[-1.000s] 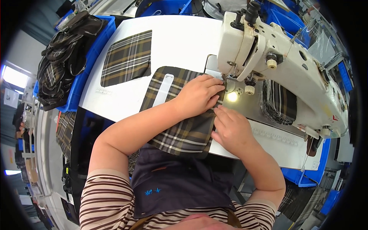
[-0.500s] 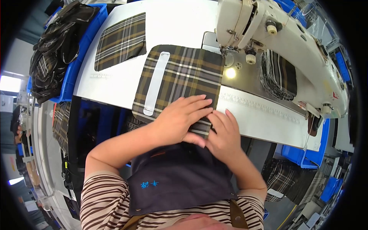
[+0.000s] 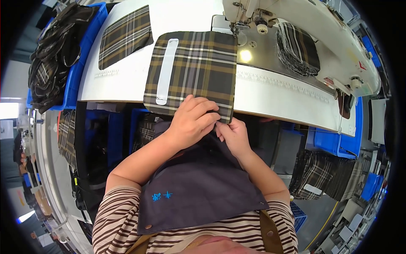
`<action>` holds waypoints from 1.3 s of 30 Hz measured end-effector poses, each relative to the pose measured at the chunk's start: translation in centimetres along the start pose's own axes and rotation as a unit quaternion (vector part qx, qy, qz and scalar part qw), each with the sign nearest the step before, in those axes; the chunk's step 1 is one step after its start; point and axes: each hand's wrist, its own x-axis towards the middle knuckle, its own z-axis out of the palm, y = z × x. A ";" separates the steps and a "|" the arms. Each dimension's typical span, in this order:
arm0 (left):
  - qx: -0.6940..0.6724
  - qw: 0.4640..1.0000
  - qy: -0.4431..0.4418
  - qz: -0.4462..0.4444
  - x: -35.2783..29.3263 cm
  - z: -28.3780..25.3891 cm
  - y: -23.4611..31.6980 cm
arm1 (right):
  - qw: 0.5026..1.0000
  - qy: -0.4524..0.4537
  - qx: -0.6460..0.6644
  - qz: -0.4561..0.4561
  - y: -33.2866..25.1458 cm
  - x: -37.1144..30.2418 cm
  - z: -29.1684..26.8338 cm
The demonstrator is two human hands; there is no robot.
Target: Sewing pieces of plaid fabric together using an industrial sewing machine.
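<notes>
A brown, black and white plaid fabric panel point(image 3: 207, 63) lies on the white sewing table, its near edge hanging slightly over the table's front. A white strip point(image 3: 168, 72) runs lengthwise along its left side. My left hand point(image 3: 194, 117) is closed at the panel's near edge, fingers bent and pressed together on the cloth. Close beside it, my right hand point(image 3: 234, 135) pinches the near right corner, some fingertips hidden under the fabric. The panel's far right corner reaches the needle area of the white sewing machine point(image 3: 296, 21).
A second plaid piece point(image 3: 127, 37) lies at the table's far left, beside a blue bin point(image 3: 91, 46) heaped with dark fabric parts. Stacked plaid pieces point(image 3: 298, 50) sit under the machine arm. Another blue bin point(image 3: 338, 146) hangs below the table's right end.
My left hand's fingers, previously stretched flat over the panel, are now bent at its near edge. My right hand has closed on the near right corner. The whole view has shifted.
</notes>
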 end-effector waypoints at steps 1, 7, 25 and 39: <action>0.011 1.000 0.011 0.008 -0.1 0.0 0.1 | 1.000 0.006 0.000 -0.012 -0.2 -0.2 0.5; 0.004 1.000 0.011 0.014 0.0 -0.1 0.3 | 0.999 0.009 -0.004 -0.040 -0.3 -0.4 0.8; 0.089 0.995 0.018 0.030 -0.6 -0.3 0.0 | 0.945 0.061 -0.237 -0.220 -0.8 -0.8 0.0; -0.068 0.992 -0.101 -0.029 4.0 -2.4 -1.8 | 0.600 -0.017 -0.621 -0.504 -6.5 0.0 -2.7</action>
